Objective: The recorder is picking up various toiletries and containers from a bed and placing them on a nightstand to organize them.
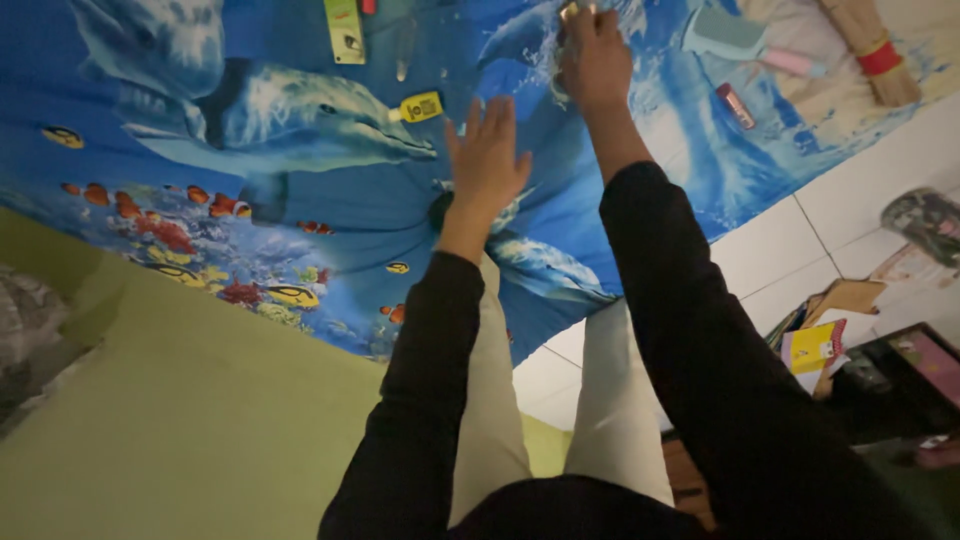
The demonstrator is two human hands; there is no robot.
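Right hand (594, 55) gripping small shiny object (570, 12) (partly hidden), left hand (488, 160) open nearby

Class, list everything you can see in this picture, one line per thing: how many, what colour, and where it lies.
Sheet: one, blue with dolphin and fish print, spread across the top.
Green cover: one, yellow-green, lower left.
Small tube: one, yellow, on the sheet left of the left hand.
Flat packet: one, yellow-green, top edge of the sheet.
Small stick: one, red, on the sheet at right.
Tiled floor: white, right side.
Booklet: one, yellow, on the floor at right.
Left hand: open, flat over the sheet.
Right hand: closed round a small object, too blurred to identify.
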